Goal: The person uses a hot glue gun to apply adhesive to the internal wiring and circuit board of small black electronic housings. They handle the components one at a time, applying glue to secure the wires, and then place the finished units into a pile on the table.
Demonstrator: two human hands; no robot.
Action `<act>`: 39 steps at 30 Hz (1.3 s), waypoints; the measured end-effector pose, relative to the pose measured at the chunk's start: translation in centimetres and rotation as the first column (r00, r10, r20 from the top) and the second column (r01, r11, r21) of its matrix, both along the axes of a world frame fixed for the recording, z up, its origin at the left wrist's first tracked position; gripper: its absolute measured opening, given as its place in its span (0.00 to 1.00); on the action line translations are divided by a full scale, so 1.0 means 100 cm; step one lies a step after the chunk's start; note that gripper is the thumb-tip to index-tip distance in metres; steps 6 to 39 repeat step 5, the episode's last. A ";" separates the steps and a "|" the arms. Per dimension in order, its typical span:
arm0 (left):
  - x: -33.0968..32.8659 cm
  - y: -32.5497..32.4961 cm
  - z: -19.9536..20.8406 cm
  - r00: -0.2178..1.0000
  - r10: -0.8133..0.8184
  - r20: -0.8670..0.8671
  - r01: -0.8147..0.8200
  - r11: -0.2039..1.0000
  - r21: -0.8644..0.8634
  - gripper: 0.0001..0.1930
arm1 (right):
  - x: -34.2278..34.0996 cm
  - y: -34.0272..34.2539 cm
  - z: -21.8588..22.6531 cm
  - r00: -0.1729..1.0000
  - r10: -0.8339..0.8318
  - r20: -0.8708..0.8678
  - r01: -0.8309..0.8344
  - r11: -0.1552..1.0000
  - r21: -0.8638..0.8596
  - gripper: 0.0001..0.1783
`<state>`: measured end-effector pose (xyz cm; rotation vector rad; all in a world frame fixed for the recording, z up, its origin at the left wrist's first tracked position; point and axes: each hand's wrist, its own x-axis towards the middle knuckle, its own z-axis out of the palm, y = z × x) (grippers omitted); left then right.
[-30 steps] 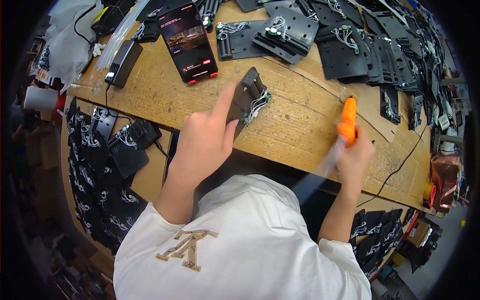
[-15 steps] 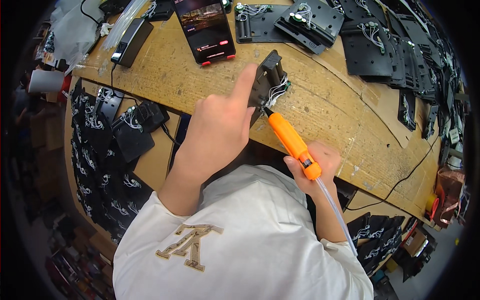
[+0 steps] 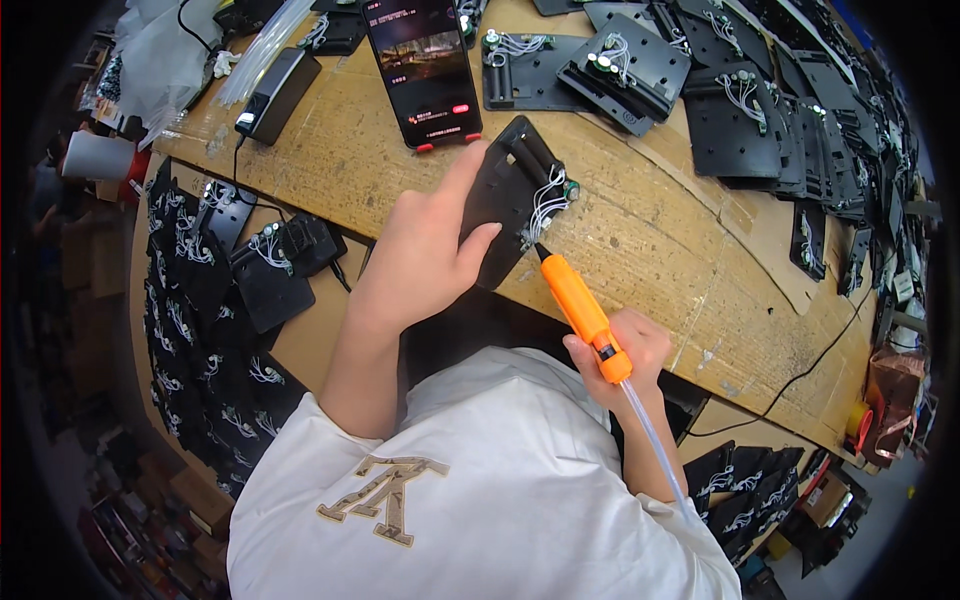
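A black plastic panel (image 3: 502, 192) with white wires and a small green round board is held tilted above the table by my left hand (image 3: 420, 243). My thumb lies on its face and the index finger runs along its edge; the other fingers are hidden behind. My right hand (image 3: 630, 352) is closed around an orange glue gun (image 3: 577, 300) with a clear glue stick (image 3: 652, 432) coming out of its rear. The gun's dark nozzle points at the lower end of the wires, very close to them; whether it touches I cannot tell.
A phone (image 3: 428, 75) stands on a red holder beyond my left hand, beside a black box (image 3: 280, 97) with a cable. Stacked black panels (image 3: 735, 125) crowd the table's far right. More wired panels (image 3: 185, 290) lie at lower left, others (image 3: 745, 490) at lower right.
My left hand has turned the panel so its face shows more broadly. The glue gun has shifted slightly down, with its tip still close to the wires.
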<state>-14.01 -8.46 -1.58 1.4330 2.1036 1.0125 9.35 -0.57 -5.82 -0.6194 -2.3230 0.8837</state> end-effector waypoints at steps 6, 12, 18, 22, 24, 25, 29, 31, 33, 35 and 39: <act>-0.005 -0.002 -0.002 0.999 0.004 0.046 -0.003 1.000 -0.018 0.32 | 0.001 0.001 -0.003 0.999 0.030 -0.013 -0.030 1.000 0.001 0.22; -0.005 -0.002 -0.002 0.999 0.004 0.046 -0.003 1.000 -0.018 0.32 | 0.001 0.001 -0.003 0.999 0.030 -0.013 -0.030 1.000 0.001 0.22; -0.005 -0.002 -0.002 0.999 0.004 0.046 -0.003 1.000 -0.018 0.32 | 0.001 0.001 -0.003 0.999 0.030 -0.013 -0.030 1.000 0.001 0.22; -0.005 -0.002 -0.002 0.999 0.004 0.046 -0.003 1.000 -0.018 0.32 | 0.001 0.001 -0.003 0.999 0.030 -0.013 -0.030 1.000 0.001 0.22; -0.005 -0.002 -0.002 0.999 0.004 0.046 -0.003 1.000 -0.018 0.32 | 0.001 0.001 -0.003 0.999 0.030 -0.013 -0.030 1.000 0.001 0.22; -0.005 -0.002 -0.002 0.999 0.004 0.046 -0.003 1.000 -0.018 0.32 | 0.001 0.001 -0.003 0.999 0.030 -0.013 -0.030 1.000 0.001 0.22; -0.005 -0.002 -0.002 0.999 0.004 0.046 -0.003 1.000 -0.018 0.32 | 0.001 0.001 -0.003 0.999 0.030 -0.013 -0.030 1.000 0.001 0.22; -0.005 -0.002 -0.002 0.999 0.004 0.046 -0.003 1.000 -0.018 0.32 | 0.001 0.001 -0.003 0.999 0.030 -0.013 -0.030 1.000 0.001 0.22; -0.005 -0.002 -0.002 0.999 0.004 0.046 -0.003 1.000 -0.018 0.32 | 0.001 0.001 -0.003 0.999 0.030 -0.013 -0.030 1.000 0.001 0.22; -0.005 -0.002 -0.002 0.999 0.004 0.046 -0.003 1.000 -0.018 0.32 | 0.001 0.001 -0.003 0.999 0.030 -0.013 -0.030 1.000 0.001 0.22; -0.005 -0.002 -0.002 0.999 0.004 0.046 -0.003 1.000 -0.018 0.32 | 0.001 0.001 -0.003 0.999 0.030 -0.013 -0.030 1.000 0.001 0.22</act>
